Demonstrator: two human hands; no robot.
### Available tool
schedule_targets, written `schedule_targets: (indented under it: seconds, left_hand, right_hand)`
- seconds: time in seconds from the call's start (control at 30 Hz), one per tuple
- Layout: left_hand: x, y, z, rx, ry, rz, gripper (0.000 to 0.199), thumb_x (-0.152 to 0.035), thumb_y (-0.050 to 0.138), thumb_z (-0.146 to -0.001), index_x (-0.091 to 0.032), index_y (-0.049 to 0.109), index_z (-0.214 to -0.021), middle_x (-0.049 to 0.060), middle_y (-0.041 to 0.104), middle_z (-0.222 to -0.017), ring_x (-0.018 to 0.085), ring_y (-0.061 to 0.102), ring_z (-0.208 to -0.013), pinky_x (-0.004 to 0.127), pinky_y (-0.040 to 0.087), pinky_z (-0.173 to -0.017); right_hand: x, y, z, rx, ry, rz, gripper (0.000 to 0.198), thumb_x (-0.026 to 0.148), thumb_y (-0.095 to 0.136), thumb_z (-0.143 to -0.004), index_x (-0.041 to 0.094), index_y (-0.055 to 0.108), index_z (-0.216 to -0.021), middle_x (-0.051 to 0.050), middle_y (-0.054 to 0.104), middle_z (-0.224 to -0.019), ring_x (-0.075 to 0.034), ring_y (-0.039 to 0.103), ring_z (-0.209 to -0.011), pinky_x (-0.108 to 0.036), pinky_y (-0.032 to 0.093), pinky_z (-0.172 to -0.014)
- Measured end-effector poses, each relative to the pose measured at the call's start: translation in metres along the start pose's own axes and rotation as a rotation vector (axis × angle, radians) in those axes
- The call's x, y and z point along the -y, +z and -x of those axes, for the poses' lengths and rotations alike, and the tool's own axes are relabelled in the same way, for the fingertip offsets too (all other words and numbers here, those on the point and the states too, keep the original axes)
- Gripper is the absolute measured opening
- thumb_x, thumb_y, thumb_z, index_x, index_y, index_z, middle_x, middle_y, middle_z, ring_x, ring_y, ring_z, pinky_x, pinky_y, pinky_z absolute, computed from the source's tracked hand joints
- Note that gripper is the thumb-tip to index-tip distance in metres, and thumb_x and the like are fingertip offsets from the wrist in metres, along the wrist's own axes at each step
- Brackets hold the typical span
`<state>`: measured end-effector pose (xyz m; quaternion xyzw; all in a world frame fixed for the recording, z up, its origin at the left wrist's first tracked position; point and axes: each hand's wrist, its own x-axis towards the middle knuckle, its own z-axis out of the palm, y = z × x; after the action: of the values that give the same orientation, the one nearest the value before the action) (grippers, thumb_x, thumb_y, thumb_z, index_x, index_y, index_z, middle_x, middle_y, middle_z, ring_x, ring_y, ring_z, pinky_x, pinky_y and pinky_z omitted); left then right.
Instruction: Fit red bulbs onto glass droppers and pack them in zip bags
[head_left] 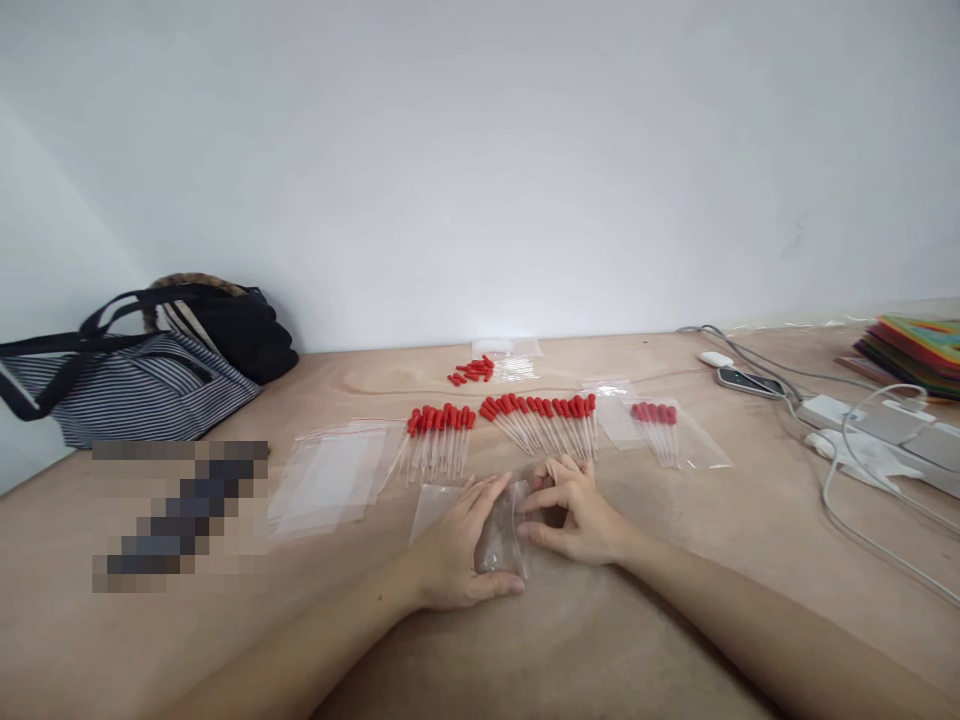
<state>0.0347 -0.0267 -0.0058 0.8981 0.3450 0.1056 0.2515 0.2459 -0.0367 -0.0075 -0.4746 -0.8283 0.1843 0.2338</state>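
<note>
A clear plastic bag (pixel 499 540) lies flat on the table in front of me. My left hand (pixel 461 550) rests across it with the fingers stretched out and the thumb apart. At the bag's right edge, my right hand (pixel 566 510) has its fingers curled, with thumb and forefinger closed on the edge. Just beyond my hands are two rows of droppers with red bulbs, one on the left (pixel 439 420) and one on the right (pixel 551 410). Further right, a clear bag (pixel 701 455) has several red-bulbed droppers (pixel 656 415) in or on it; I cannot tell which.
Flat clear bags (pixel 322 485) overlap on the left. Loose red bulbs (pixel 472 370) and thin clear tubes (pixel 516 368) lie at the back. A striped bag (pixel 150 385) stands far left, near a blurred-out dark object (pixel 180 520). Cables (pixel 832 500) and a power strip (pixel 930 450) occupy the right.
</note>
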Motion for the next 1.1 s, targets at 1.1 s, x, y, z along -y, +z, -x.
schedule_targets:
  seconds: [1.1]
  left_hand:
    - [-0.018, -0.003, -0.009, -0.072, -0.132, -0.052, 0.085, -0.050, 0.060, -0.069, -0.016, 0.018, -0.135, 0.016, 0.032, -0.136, 0.030, 0.028, -0.125, 0.050, 0.025, -0.101]
  right_hand:
    - [-0.091, -0.054, -0.040, -0.451, 0.697, 0.016, 0.037, 0.041, 0.067, -0.057, 0.017, 0.055, -0.082, -0.004, 0.061, -0.074, -0.018, 0.056, -0.069, -0.027, 0.038, -0.059]
